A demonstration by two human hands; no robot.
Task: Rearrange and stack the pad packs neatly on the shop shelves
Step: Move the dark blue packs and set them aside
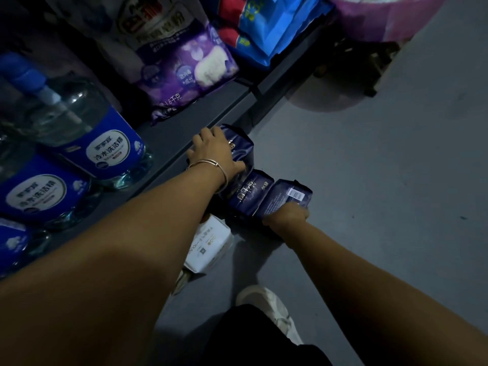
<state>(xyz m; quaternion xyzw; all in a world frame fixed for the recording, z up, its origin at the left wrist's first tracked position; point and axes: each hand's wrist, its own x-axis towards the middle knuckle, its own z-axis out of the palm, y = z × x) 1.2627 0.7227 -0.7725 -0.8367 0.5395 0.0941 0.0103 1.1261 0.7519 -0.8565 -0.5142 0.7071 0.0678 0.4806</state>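
Three dark-blue pad packs (250, 186) stood in a row on the floor (369, 180) by the shelf (200, 112); the left hand (214, 151) gripped the far pack, the right hand (286, 216) pinched the near one.

Glossy plastic pad packs (250, 194), matt floor (369, 207)

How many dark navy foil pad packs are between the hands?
3: far pack under left hand, middle pack, near pack gripped by right hand. More may be hidden beneath.
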